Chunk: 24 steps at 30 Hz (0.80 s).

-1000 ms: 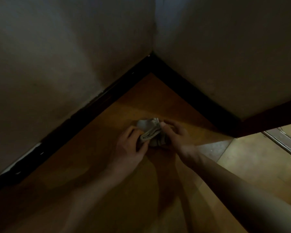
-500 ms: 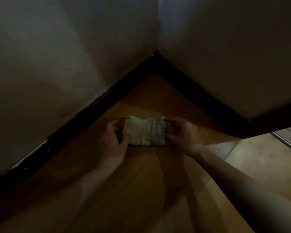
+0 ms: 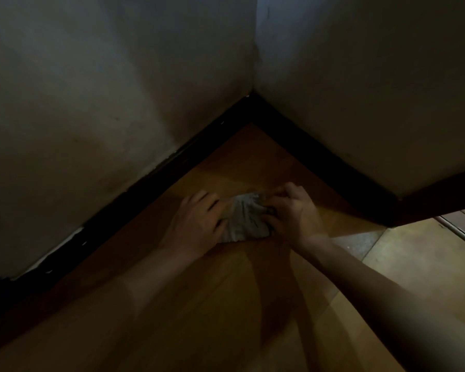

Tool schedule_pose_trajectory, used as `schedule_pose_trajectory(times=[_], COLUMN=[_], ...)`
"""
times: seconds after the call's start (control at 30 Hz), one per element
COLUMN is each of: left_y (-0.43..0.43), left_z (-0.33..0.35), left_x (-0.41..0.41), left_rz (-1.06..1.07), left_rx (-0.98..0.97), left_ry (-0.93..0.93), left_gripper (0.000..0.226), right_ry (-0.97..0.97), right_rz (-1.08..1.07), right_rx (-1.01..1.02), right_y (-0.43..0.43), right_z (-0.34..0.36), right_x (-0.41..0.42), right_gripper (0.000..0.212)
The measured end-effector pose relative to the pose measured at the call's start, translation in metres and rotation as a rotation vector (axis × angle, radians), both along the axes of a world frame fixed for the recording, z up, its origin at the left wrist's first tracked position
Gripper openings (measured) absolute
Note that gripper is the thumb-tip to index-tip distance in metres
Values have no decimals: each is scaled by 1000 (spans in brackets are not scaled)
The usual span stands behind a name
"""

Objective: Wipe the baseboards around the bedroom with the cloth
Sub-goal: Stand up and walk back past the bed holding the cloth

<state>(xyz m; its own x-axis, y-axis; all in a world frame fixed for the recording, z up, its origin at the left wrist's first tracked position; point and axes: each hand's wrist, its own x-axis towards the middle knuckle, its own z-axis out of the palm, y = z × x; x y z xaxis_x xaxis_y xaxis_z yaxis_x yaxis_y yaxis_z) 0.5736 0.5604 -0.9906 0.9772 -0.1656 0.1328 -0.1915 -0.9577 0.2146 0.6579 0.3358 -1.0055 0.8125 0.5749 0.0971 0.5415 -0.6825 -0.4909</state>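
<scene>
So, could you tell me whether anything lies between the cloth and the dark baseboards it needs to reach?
Nothing visible does. The cloth is held by the left hand and right hand over bare wooden floor, which runs unbroken to the baseboards in the corner.

The pale grey cloth [image 3: 243, 218], crumpled and folded into a small wad, lies on the wooden floor in a dim corner, clear of the two dark baseboards [image 3: 156, 181] that run along the foot of the walls and meet at the corner behind it.
</scene>
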Motion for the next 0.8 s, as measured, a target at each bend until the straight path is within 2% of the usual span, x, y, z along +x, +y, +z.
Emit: schedule_pose_trajectory(times=[0.1, 0.17, 0.27, 0.33, 0.43, 0.57, 0.67, 0.8], left_y=[-4, -5, -4, -3, -3, -1, -2, -4], left_z=[-2, -4, -13, -20, -25, -22, -24, -33], left_x=[-10, -23, -43, -52, -53, -44, -40, -37], left_rz=[-20, -110, -292, -299, -192, -201, -196, -143], left_rx=[-158, -201, -238, -232, -105, 191, 213, 175], left_ry=[-35, -34, 88, 170, 215, 367, 436, 373], left_gripper=[29, 23, 30, 34, 43, 71, 81, 85], right_ry=[-70, -66, -29, 42, 123, -12, -20, 87], right_rz=[71, 164, 314, 385, 460, 326, 232, 275], right_rx=[123, 142, 43, -48, -147, -216, -362, -419], right_y=[-9, -20, -42, -55, -62, -42, -11, 6], right_z=[8, 12, 9, 5, 3, 1, 0, -8], right_x=[-7, -14, -25, -31, -39, -48, -59, -62], right_gripper=[22, 21, 28, 29, 38, 44, 66, 81])
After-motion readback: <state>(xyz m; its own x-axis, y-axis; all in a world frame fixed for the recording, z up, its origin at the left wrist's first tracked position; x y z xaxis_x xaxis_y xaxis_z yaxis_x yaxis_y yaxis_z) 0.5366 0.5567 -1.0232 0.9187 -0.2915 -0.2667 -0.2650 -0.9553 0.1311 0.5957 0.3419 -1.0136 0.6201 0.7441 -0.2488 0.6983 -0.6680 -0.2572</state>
